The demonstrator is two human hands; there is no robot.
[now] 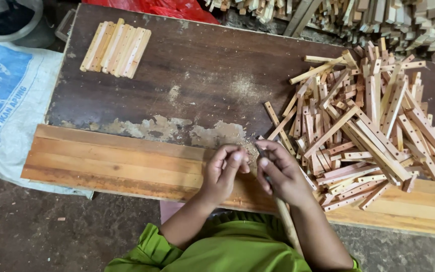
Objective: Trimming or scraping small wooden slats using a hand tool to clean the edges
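My left hand (223, 171) and my right hand (284, 174) meet over the front edge of a dark wooden board (192, 80). The right hand is closed around a long tool with a pale wooden handle (289, 226) that runs down past my wrist. The left hand's fingers are curled, pinched together close to the tool's tip; whatever small piece they hold is hidden. To the right of my hands lies a big loose pile of thin wooden strips with drilled holes (363, 121).
A neat row of several finished strips (116, 48) lies at the board's far left corner. Light planks (117, 163) form the front edge. A blue-and-white woven sack (6, 95) lies left; more stacked wood pieces (378, 20) behind. Sawdust dots the board.
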